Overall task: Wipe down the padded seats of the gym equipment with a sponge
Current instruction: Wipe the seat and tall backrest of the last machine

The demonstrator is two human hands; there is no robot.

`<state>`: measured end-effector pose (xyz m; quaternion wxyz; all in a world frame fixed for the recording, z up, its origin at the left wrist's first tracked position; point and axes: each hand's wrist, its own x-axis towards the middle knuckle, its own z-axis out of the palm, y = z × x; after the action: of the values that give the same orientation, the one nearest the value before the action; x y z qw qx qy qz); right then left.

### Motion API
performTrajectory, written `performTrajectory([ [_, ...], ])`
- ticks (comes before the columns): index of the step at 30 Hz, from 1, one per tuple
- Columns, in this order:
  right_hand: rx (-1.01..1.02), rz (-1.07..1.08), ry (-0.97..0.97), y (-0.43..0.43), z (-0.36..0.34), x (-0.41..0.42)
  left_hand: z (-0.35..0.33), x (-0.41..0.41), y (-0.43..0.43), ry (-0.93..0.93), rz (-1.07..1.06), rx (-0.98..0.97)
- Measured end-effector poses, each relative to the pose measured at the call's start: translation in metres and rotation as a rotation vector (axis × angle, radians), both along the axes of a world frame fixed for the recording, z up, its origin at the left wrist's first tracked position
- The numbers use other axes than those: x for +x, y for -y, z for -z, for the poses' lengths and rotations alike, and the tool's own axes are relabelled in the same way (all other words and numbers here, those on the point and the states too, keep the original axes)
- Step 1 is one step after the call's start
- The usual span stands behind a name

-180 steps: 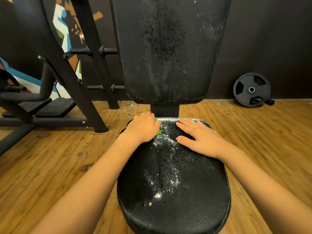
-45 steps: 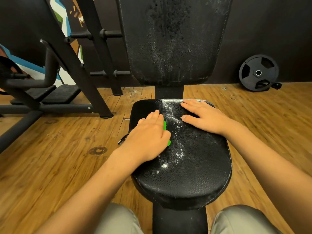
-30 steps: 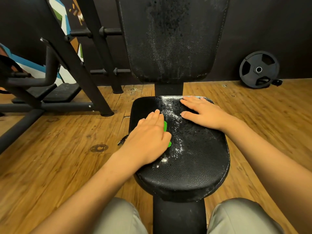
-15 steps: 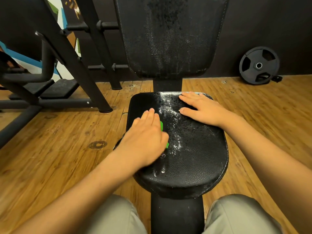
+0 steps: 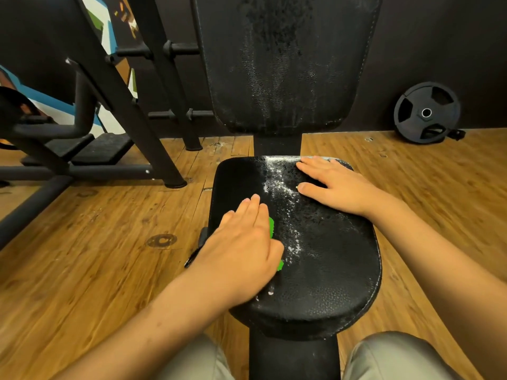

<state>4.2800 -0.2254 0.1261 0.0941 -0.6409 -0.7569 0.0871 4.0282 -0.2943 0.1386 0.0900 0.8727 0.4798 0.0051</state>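
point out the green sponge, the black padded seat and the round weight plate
green sponge [image 5: 271, 229], head view, exposed right edge
black padded seat [image 5: 329, 270], head view, bare front surface
round black weight plate [image 5: 426, 113], head view, centre hub

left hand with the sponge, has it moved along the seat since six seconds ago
Yes. The left hand on the sponge slid from the back edge of the seat toward its front.
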Motion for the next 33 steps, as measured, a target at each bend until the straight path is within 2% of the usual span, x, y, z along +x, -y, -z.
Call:
performTrajectory([
  [16,0.010,0.004,-0.009,-0.004,0.000,0.001,-0.002,0.062,-0.156,0.008,-0.035,0.066],
  [26,0.016,-0.010,-0.008,-0.003,0.001,0.002,0.004,0.029,-0.094,0.040,0.045,0.076],
  [33,0.025,-0.009,-0.006,-0.006,0.004,0.003,0.004,0.048,-0.129,0.022,0.023,0.092],
])
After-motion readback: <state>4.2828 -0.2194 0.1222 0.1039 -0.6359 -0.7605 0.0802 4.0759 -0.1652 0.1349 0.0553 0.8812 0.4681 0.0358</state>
